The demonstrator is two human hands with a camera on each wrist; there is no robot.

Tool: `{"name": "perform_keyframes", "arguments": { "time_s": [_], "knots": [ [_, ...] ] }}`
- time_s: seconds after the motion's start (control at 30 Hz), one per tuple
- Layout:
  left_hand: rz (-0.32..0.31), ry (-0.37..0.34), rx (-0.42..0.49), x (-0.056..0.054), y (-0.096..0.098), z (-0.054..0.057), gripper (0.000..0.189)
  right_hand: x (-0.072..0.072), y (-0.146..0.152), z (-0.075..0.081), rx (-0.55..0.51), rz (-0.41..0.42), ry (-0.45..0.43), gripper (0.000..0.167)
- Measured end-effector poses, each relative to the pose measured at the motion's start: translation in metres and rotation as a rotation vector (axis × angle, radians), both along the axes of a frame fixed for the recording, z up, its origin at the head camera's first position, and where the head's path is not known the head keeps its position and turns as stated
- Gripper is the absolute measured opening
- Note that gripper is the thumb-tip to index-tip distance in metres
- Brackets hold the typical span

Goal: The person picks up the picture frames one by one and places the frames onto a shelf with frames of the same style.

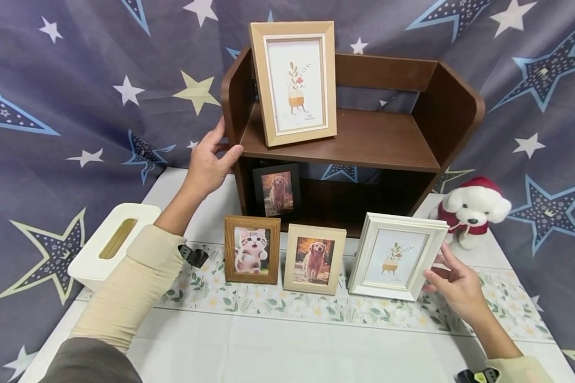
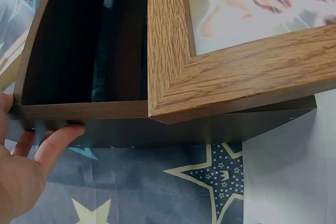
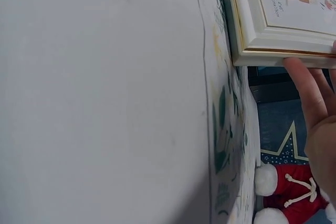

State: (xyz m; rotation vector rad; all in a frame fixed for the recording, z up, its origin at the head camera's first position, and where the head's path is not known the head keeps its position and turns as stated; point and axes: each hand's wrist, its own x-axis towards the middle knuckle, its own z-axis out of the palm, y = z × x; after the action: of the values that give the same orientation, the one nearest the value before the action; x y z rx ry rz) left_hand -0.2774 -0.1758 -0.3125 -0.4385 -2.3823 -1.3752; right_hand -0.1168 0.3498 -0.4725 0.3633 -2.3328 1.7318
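Starry backdrop, white table, floral runner (white frame at right hand)

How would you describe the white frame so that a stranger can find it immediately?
Find the brown shelf. In front, the white frame ends a row of three, with the right hand at its edge. Unlike the cat frame and dog frame in that row, it shows a plant.

A white rectangular picture frame with a plant print stands before a dark-brown, two-tier wooden shelf.
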Motion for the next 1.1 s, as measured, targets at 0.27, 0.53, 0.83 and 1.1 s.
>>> {"name": "perform_keyframes", "arguments": {
  "time_s": [0.27, 0.53, 0.83, 1.1],
  "knots": [
    [-0.002, -0.04, 0.008, 0.001, -0.001, 0.001, 0.074, -0.001, 0.001, 0.002, 0.026, -0.001, -0.008, 0.086],
    [0.0, -0.032, -0.006, 0.0, 0.0, 0.001, 0.073, -0.003, 0.001, 0.003, -0.049, 0.021, -0.012, 0.084],
    [-0.005, -0.035, 0.005, 0.001, 0.001, 0.001, 0.073, -0.004, 0.003, 0.008, -0.163, 0.082, 0.043, 0.077],
    [-0.005, -0.035, -0.009, 0.002, 0.001, 0.003, 0.073, -0.006, 0.003, 0.013, -0.158, 0.077, 0.042, 0.08]
  ]
}}
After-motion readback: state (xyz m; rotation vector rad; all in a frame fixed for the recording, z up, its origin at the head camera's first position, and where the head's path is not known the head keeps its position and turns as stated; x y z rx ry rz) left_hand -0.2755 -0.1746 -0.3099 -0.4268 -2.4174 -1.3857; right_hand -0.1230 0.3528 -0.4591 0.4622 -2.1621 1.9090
